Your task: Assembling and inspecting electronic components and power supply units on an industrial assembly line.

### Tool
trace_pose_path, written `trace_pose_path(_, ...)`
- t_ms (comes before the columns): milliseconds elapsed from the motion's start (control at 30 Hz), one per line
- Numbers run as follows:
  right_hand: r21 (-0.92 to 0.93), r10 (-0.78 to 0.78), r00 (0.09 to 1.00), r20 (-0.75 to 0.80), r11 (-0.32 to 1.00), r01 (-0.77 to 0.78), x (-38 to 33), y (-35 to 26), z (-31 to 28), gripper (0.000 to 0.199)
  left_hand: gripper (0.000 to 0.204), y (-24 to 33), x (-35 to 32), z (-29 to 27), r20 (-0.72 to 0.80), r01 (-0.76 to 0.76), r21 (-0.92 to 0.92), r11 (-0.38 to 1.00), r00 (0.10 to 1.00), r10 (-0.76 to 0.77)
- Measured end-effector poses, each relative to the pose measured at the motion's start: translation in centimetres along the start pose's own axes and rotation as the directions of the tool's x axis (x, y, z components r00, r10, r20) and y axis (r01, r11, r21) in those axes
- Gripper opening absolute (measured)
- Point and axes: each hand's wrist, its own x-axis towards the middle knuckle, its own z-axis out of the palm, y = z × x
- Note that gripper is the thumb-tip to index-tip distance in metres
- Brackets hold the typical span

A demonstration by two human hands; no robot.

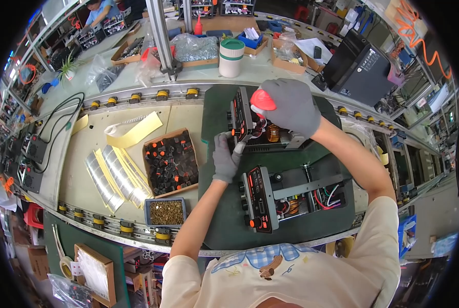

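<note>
My gloved right hand (pixel 291 105) is closed around a rounded red hand tool (pixel 263 99) with a white edge; its exact kind is hidden by the palm. It is held over the open top of the far device, just behind its black front panel (pixel 241 115). With fingers closed at the panel's lower corner by an orange knob, my gloved left hand (pixel 226 158) steadies the panel. A copper coil (pixel 273 133) shows inside that device. Nearer to me lies a second open device (pixel 260 200) with knobs on its panel and coloured wires inside.
Left of the dark green mat (pixel 216 226) are a cardboard box of black and orange knobs (pixel 170 163), a blue tray of small brass-coloured parts (pixel 167 211) and silver label sheets (pixel 114 174). Roller rails (pixel 135 97) border the work surface. A green-lidded container (pixel 230 59) stands beyond.
</note>
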Motion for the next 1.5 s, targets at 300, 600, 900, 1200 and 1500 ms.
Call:
trace_pose_path(300, 0.258, 0.491, 0.870, -0.049, 0.847, -0.464, -5.4, 2.4, -5.4, 0.028, 0.040, -0.8, 4.6, 1.4, -0.103, 0.035, -0.295, 0.955, 0.992, -0.068)
trace_pose_path(600, 0.188, 0.303, 0.953, -0.019, 0.937, -0.294, -6.1, 3.8, 2.0, 0.031, 0.036, -0.7, 5.7, 1.6, -0.017, 0.190, -0.449, 0.873, 0.975, -0.221)
trace_pose_path(900, 0.163, 0.289, 0.957, -0.028, 0.946, -0.280, -6.1, 4.5, 3.6, 0.034, 0.036, -2.5, 6.8, 2.0, -0.024, 0.173, -0.567, 0.806, 0.974, -0.225)
trace_pose_path(1200, 0.131, 0.229, 0.970, -0.081, 0.967, -0.217, -5.4, 4.4, 3.4, 0.035, 0.035, -0.7, 7.9, 1.6, 0.066, 0.288, -0.594, 0.751, 0.948, -0.312)
trace_pose_path(1500, 0.578, 0.526, 0.847, -0.078, 0.716, -0.392, -5.5, 3.6, -1.5, 0.037, 0.031, 1.0, 9.7, 0.7, 0.216, 0.435, -0.627, 0.646, 0.894, -0.392)
